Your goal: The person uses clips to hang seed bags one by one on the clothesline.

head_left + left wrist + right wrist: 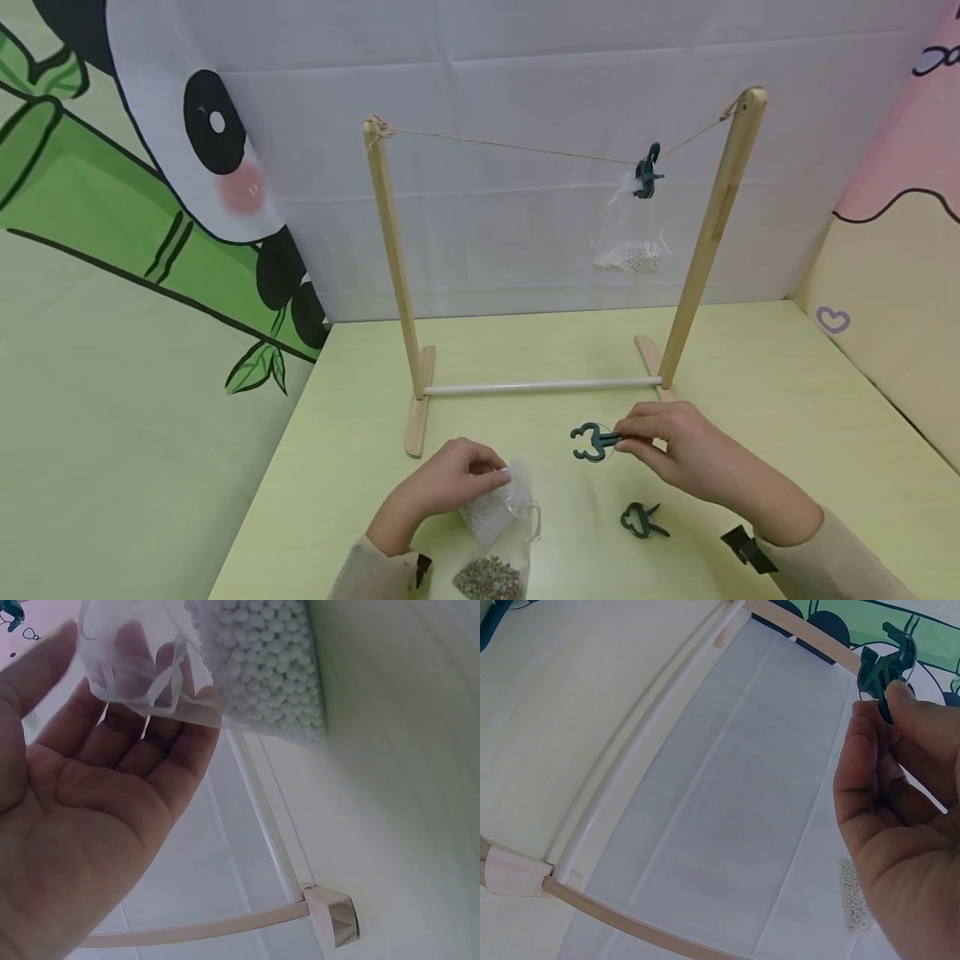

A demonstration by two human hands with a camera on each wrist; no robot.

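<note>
My left hand (463, 477) pinches the top of a sheer drawstring bag (489, 513) of small white beads. In the left wrist view the white beads (266, 667) show large, beside the thumb and fingers at the bag's gathered neck. A second clear bag, with brown-green grains (489, 578), lies just below it on the table. Between thumb and fingertips my right hand (678, 448) holds a dark green spring clip (594, 442) by its handles, its jaws spread and pointing left. Another green clip (645, 521) lies on the table below that hand.
A wooden frame stands behind the hands, with a left post (393, 258), a right post (712, 237) and a white bottom rod (543, 387). On its sagging string (510, 147) a green clip (648, 172) holds a bag of white beads (630, 254). A white cloth backdrop (510, 233) hangs behind.
</note>
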